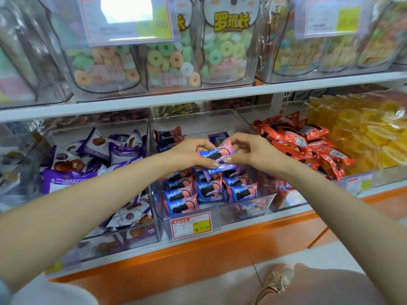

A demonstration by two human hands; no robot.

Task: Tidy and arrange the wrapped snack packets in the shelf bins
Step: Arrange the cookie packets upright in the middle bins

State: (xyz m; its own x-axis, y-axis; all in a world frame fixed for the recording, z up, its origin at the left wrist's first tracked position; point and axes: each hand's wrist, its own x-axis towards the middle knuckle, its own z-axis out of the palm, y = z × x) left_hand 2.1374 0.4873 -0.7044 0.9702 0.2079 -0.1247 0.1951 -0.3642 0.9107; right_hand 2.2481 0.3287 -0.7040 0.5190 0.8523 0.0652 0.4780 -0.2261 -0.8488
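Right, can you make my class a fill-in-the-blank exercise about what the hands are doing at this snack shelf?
1. The left hand and right hand together hold one packet that is pink and ____.
2. The snack packets in the bin just left of the hands are white and ____.
3. The wrappers in the bin just right of the hands are mostly ____.

Missing words: blue; purple; red.

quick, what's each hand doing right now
Left hand: pinching the blue-and-pink cookie packet.
Right hand: pinching the same packet's other end.
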